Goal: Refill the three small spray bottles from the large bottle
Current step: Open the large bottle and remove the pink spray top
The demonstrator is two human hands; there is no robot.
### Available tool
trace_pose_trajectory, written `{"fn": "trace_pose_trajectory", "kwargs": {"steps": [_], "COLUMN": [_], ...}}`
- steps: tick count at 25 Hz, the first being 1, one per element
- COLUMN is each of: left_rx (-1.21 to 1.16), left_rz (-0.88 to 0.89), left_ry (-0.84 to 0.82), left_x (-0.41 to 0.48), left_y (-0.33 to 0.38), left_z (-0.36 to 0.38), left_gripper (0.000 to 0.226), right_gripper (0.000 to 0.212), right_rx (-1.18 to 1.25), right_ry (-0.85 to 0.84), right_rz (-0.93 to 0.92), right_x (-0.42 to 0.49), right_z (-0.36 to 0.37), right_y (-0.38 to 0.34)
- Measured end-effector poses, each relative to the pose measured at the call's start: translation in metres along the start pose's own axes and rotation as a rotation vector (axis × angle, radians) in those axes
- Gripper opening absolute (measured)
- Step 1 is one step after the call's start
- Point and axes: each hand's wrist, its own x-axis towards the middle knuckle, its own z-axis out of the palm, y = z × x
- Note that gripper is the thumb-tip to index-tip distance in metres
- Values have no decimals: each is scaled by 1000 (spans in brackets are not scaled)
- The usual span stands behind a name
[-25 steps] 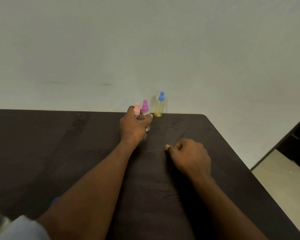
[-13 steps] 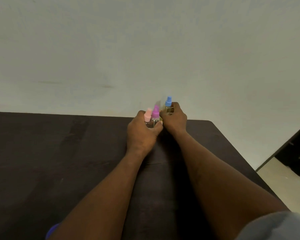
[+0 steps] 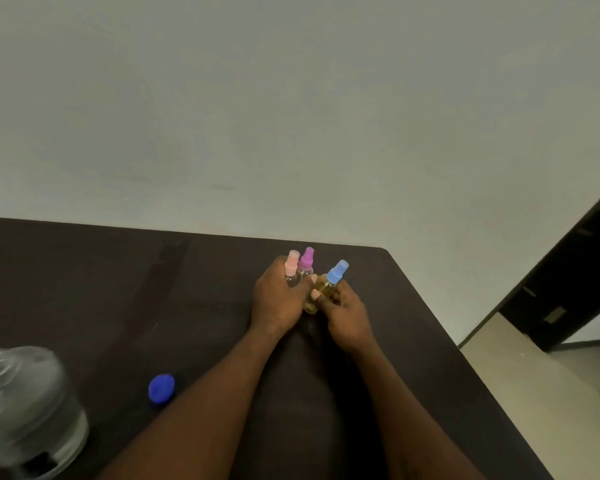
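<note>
A: What takes up most of the view?

B: A plain pale wall (image 3: 291,98) across the far side. Below it is a dark surface (image 3: 101,289) with a rounded far right corner. To the right of that lies a strip of light floor (image 3: 534,375).

A: And the large bottle (image 3: 25,407)?

B: It stands at the near left edge of the surface, clear and blurred, well apart from both hands. I cannot tell whether its mouth is open.

A: Where are the hands?

B: Both reach out to the far middle of the surface, close together. The left hand (image 3: 278,301) has its fingers curled round two small bottles at once. The right hand (image 3: 345,315) is wrapped round a third.

A: Which two are in the left?

B: The pink-capped spray bottle (image 3: 291,266) is on the left. The purple-capped spray bottle (image 3: 306,263) is just beside it on the right. Both are upright, with their caps above the fingers, and their bodies look clear.

A: And in the right?

B: The blue-capped spray bottle (image 3: 333,277). It has a yellowish body and is tilted so that its cap leans right. Its base shows between the two hands, but I cannot tell whether it touches the surface.

A: Anything smaller?

B: A blue cap (image 3: 161,393) lies on the near surface between the large bottle and the left forearm, touching neither.
</note>
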Motion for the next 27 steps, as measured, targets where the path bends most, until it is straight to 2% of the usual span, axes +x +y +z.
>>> {"fn": "trace_pose_trajectory", "kwargs": {"steps": [5,10,14,19,22,25,27], "left_rx": [-22,-45,51,210,203,168,160], "left_rz": [1,2,45,162,163,173,182], "left_ry": [-35,-108,-157,-205,-165,-179,-206], "left_x": [-90,-176,-227,-248,-251,-246,-246], "left_y": [15,31,31,17,14,8,5], "left_z": [-33,-75,-118,-154,-153,-151,-151], "left_gripper": [19,17,20,45,45,39,38], "right_gripper": [26,33,34,30,46,76,84], "right_rx": [-71,-215,-256,-296,-284,-258,-248], "right_ry": [-17,63,4,-20,-45,-109,-115], "right_rz": [14,-91,-169,-237,-238,-285,-305], "right_x": [-84,-174,-227,-243,-244,-244,-244], "right_z": [4,10,18,22,18,17,17], "right_y": [-4,-11,-16,-18,-19,-20,-20]}}
